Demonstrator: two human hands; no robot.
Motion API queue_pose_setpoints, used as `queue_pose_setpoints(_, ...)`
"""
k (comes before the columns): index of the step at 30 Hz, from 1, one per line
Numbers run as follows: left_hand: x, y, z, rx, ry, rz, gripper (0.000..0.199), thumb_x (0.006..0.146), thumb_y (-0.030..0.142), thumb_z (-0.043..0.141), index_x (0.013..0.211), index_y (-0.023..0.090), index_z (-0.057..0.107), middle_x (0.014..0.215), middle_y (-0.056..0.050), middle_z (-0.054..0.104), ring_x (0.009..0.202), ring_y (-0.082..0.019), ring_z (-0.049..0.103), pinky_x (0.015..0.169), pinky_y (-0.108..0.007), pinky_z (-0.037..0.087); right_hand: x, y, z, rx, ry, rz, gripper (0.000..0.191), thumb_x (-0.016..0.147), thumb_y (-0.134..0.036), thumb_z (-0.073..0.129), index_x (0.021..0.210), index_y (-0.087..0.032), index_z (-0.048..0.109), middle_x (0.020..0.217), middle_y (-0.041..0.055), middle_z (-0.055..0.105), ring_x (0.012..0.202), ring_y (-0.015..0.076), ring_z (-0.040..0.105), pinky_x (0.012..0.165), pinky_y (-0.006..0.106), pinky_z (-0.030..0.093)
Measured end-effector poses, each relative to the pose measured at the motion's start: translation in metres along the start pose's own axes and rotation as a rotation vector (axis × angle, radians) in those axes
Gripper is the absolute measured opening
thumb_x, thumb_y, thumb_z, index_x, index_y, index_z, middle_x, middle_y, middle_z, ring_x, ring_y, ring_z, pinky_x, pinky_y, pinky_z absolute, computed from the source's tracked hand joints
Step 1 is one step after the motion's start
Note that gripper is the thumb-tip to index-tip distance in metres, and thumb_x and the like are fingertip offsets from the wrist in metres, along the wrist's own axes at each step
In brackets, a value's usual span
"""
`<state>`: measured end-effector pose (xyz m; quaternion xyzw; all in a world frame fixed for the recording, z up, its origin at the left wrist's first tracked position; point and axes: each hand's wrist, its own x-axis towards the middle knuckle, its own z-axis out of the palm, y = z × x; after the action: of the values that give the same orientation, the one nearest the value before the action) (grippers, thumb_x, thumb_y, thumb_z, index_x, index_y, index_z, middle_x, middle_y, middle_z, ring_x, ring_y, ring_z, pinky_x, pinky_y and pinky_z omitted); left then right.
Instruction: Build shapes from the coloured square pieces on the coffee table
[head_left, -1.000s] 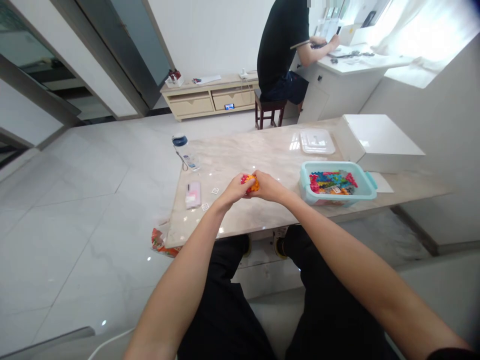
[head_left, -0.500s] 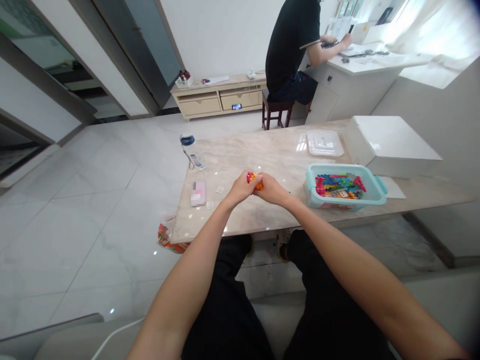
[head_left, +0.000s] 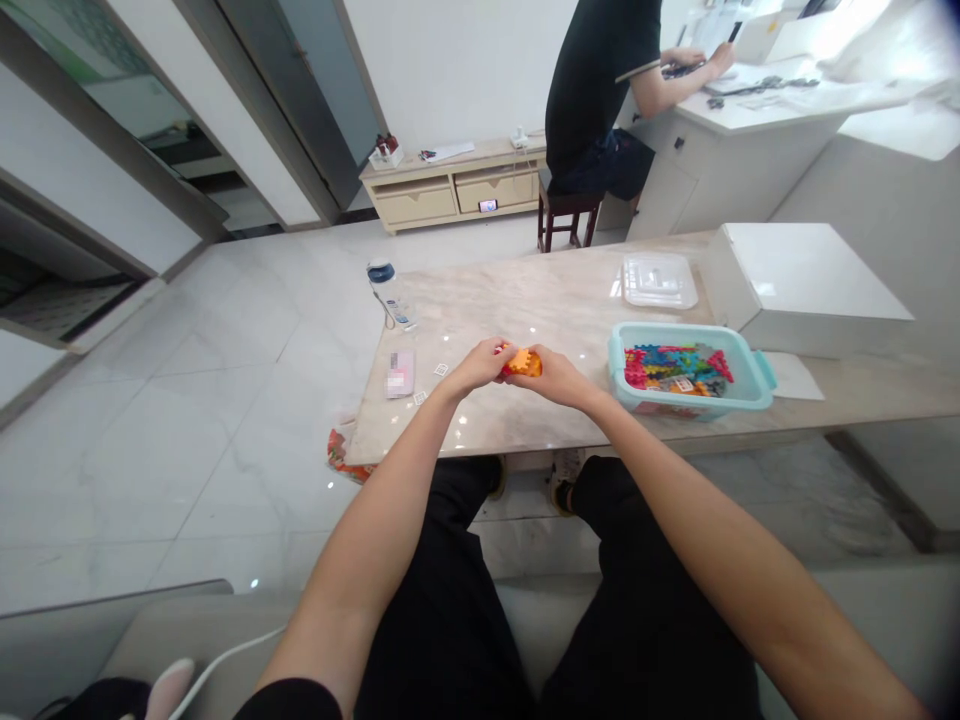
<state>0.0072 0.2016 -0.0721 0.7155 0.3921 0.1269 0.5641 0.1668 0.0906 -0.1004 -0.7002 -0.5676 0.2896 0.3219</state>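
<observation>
Left hand [head_left: 478,365] and right hand [head_left: 561,379], close together, pinch red-and-orange toothed plastic blocks [head_left: 524,361]; more orange shows than a moment ago, suggesting a shifted grip

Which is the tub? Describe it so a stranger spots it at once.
Start at the long table. Right of the wearer's right hand, a tub sits in front of a white box. Light blue and holding colourful pieces, it differs from the clear lid farther back.
</observation>
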Motion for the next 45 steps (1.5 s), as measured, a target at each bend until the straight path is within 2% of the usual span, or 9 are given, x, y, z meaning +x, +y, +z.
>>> queue_pose_setpoints(8, 0.009, -0.002, 0.004, -0.015, 0.025, -0.064, 0.011, 0.101, 0.022, 0.062, 0.093, 0.017, 0.068, 0.076, -0.004, 0.070, 0.057, -0.011, 0.059, 0.060, -0.023, 0.049, -0.004, 0.019, -0.005, -0.011, 0.022, 0.036, 0.055, 0.094, -0.046, 0.081, 0.137, -0.017, 0.063, 0.123, 0.0120, 0.076, 0.106, 0.0243, 0.072, 0.090, 0.033, 0.056)
queue_pose_setpoints(14, 0.019, -0.016, -0.006, 0.089, 0.146, -0.088, 0.010, 0.096, 0.020, 0.065, 0.086, 0.019, 0.066, 0.070, -0.004, 0.066, 0.069, -0.020, 0.066, 0.074, -0.030, 0.055, 0.006, 0.033, 0.004, -0.213, -0.069, 0.064, 0.054, 0.091, -0.036, 0.081, 0.136, -0.015, 0.062, 0.115, 0.0131, 0.076, 0.100, 0.0264, 0.072, 0.090, 0.036, 0.055)
queue_pose_setpoints(19, 0.011, -0.028, -0.025, 0.340, 0.317, -0.037, 0.008, 0.097, 0.019, 0.061, 0.097, 0.021, 0.069, 0.103, -0.014, 0.077, 0.117, -0.032, 0.070, 0.108, -0.041, 0.050, 0.018, 0.050, 0.035, -0.390, -0.137, -0.041, 0.037, 0.090, -0.029, 0.077, 0.122, -0.015, 0.062, 0.118, 0.0146, 0.072, 0.105, 0.0279, 0.068, 0.096, 0.037, 0.055)
queue_pose_setpoints(23, -0.004, -0.039, -0.035, 0.621, 0.300, -0.027, 0.020, 0.102, 0.023, 0.054, 0.109, 0.019, 0.073, 0.112, -0.019, 0.077, 0.119, -0.036, 0.071, 0.109, -0.045, 0.051, 0.029, 0.051, 0.070, -0.464, -0.269, -0.104, 0.037, 0.088, -0.024, 0.076, 0.120, -0.014, 0.060, 0.126, 0.0172, 0.068, 0.114, 0.0287, 0.066, 0.104, 0.038, 0.053)
queue_pose_setpoints(27, -0.012, -0.051, -0.044, 0.640, 0.254, -0.029, 0.022, 0.102, 0.023, 0.055, 0.112, 0.017, 0.074, 0.117, -0.022, 0.075, 0.119, -0.039, 0.071, 0.108, -0.049, 0.051, 0.040, 0.042, 0.087, -0.462, -0.270, -0.121, 0.040, 0.090, -0.027, 0.076, 0.123, -0.013, 0.059, 0.130, 0.0187, 0.066, 0.116, 0.0293, 0.065, 0.107, 0.040, 0.052)
queue_pose_setpoints(32, -0.016, -0.057, -0.056, 0.591, 0.284, -0.027, 0.020, 0.102, 0.025, 0.058, 0.112, 0.018, 0.074, 0.113, -0.019, 0.076, 0.122, -0.037, 0.069, 0.110, -0.047, 0.050, 0.052, 0.031, 0.084, -0.297, -0.197, 0.040, 0.048, 0.099, -0.043, 0.071, 0.131, -0.013, 0.053, 0.115, 0.0169, 0.070, 0.101, 0.0286, 0.069, 0.095, 0.040, 0.056)
queue_pose_setpoints(38, -0.018, -0.059, -0.069, 0.579, 0.299, -0.049, 0.023, 0.103, 0.024, 0.054, 0.111, 0.016, 0.074, 0.116, -0.025, 0.074, 0.118, -0.042, 0.069, 0.107, -0.054, 0.050, 0.065, 0.028, 0.074, 0.015, -0.151, 0.333, 0.032, 0.107, -0.048, 0.056, 0.120, -0.019, 0.052, 0.096, 0.0097, 0.070, 0.079, 0.0207, 0.071, 0.059, 0.027, 0.056)
queue_pose_setpoints(40, -0.018, -0.061, -0.071, 0.585, 0.319, -0.055, 0.023, 0.102, 0.025, 0.054, 0.111, 0.016, 0.074, 0.117, -0.025, 0.074, 0.118, -0.042, 0.070, 0.106, -0.053, 0.050, 0.067, 0.028, 0.069, 0.031, -0.156, 0.350, 0.021, 0.109, -0.040, 0.051, 0.107, -0.019, 0.055, 0.095, 0.0097, 0.070, 0.079, 0.0188, 0.072, 0.055, 0.023, 0.053)
queue_pose_setpoints(45, -0.018, -0.065, -0.074, 0.591, 0.261, -0.079, 0.022, 0.101, 0.025, 0.055, 0.109, 0.020, 0.075, 0.112, -0.019, 0.077, 0.112, -0.035, 0.072, 0.103, -0.046, 0.052, 0.065, 0.030, 0.053, -0.016, -0.151, 0.355, 0.024, 0.109, -0.030, 0.048, 0.095, -0.017, 0.062, 0.096, 0.0119, 0.075, 0.077, 0.0179, 0.072, 0.062, 0.025, 0.054)
